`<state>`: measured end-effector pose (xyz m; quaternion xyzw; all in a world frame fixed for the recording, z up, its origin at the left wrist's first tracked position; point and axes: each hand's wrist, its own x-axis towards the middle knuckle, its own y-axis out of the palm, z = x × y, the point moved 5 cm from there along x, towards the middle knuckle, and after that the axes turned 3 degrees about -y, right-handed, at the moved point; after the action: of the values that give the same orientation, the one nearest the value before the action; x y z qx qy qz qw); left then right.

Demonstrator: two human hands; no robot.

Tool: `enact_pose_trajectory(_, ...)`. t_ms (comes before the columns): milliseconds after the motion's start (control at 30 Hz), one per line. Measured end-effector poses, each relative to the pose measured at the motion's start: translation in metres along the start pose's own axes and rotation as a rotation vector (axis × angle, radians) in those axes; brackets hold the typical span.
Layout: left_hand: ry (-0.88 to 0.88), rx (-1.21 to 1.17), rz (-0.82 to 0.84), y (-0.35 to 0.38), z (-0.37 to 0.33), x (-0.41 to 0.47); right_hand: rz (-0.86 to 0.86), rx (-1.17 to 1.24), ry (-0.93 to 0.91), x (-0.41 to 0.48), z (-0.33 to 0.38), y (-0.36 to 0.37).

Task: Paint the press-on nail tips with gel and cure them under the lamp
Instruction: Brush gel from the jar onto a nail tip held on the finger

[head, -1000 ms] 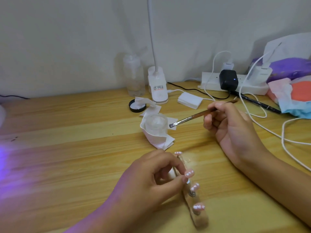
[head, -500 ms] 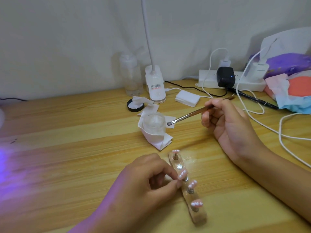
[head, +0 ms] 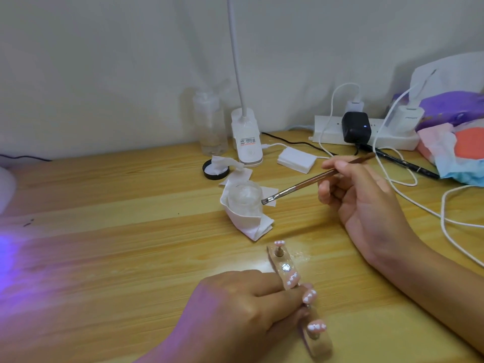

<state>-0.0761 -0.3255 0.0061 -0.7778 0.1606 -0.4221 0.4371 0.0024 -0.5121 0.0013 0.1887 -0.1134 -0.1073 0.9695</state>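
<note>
Near the front edge of the pale wooden worktop [head: 117, 218] lies a tan holder strip [head: 276, 262] set with small metal pegs, slanting away from the person; four pink press-on nail tips with white dots [head: 317, 326] stand on it, one at the far end, two close together at the middle, one near the close end; a bare shiny disc [head: 286, 267] shows between the far tip and the middle pair. The left hand [head: 235, 315] reaches in from below, its fingers [head: 282, 292] curled onto the middle of the holder strip, forefinger above and thumb beneath, pinching it there. The right hand [head: 366, 203] is farther back and to the right, fingers clenched round a thin brown-handled brush with a metal ferrule [head: 309, 183]; its bristles point left and sit just beside a small clear jar [head: 245, 196] wrapped in white tissue. Behind these stand a white clip lamp base [head: 246, 142], a clear plastic bottle [head: 210, 124], a black round lid [head: 216, 171] and a white power strip [head: 330, 134] carrying a black adapter [head: 356, 127]; violet light [head: 15, 258] washes the worktop's left side.
</note>
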Motion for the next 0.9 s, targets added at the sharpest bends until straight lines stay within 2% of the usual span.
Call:
enact_pose_trajectory(133, -0.004, -0.084, 0.026, -0.004, -0.002, -0.001, 0.036, -0.096, -0.156, -0.006, 0.009, 0.001)
enact_pose_trajectory(233, -0.112, -0.382, -0.051, -0.014, 0.01, 0.0, 0.062, -0.237, -0.276, -0.007, 0.027, 0.005)
enact_pose_trajectory(300, -0.287, -0.686, -0.108, -0.018, 0.026, 0.002, 0.169, -0.368, -0.391, -0.003, 0.048, 0.02)
enact_pose_trajectory(367, -0.541, -0.975, -0.178, -0.015, 0.043, 0.002, 0.304, -0.507, -0.472, 0.003, 0.062, 0.041)
enact_pose_trajectory(433, -0.717, -1.118, -0.254, -0.011, 0.055, 0.001, 0.418, -0.635, -0.513, 0.008, 0.066, 0.062)
enact_pose_trajectory(567, -0.886, -1.205, -0.36, -0.008, 0.071, -0.002, 0.542, -0.909, -0.528, 0.015, 0.052, 0.095)
enact_pose_trajectory(700, -0.905, -1.226, -0.373, -0.005, 0.074, -0.004, 0.617, -1.101, -0.415, 0.019, 0.029, 0.106)
enact_pose_trajectory(800, -0.886, -1.237, -0.352, -0.005, 0.074, -0.004, 0.597, -1.063, -0.407, 0.019, 0.034, 0.1)
enact_pose_trajectory(900, -0.895, -1.24, -0.321, -0.005, 0.074, -0.006, 0.511, -0.908, -0.383, 0.015, 0.046, 0.08)
